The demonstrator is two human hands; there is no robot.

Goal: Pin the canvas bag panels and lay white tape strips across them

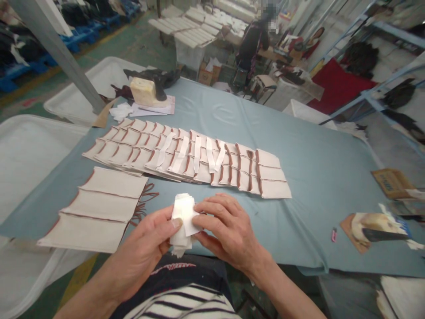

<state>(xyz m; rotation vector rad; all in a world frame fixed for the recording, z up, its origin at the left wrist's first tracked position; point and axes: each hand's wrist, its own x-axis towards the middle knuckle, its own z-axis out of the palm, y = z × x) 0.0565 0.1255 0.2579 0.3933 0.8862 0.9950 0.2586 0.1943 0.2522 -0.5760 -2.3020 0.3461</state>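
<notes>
My left hand (151, 235) is closed around a small stack of white fabric strips (182, 212), its thumb pressed on top. From the other side, my right hand (229, 226) pinches the stack's right edge between thumb and fingers. Beyond my hands lies a long overlapping row of cream fabric panels (274, 173) with brown edging. Several loose white strips (197, 155) rest across the middle of that row. Left of my hands is a separate pile of cream panels (99, 212), with brown cords (141, 204) sticking out at its right side.
The table has a blue-grey cover (318, 177). At its back left stands a yellowish block (144, 91) on papers. At right lie a tape-like roll on cardboard (372, 230) and a small pink item (334, 235). White bins (20, 137) flank the left side; a person (250, 44) sits beyond.
</notes>
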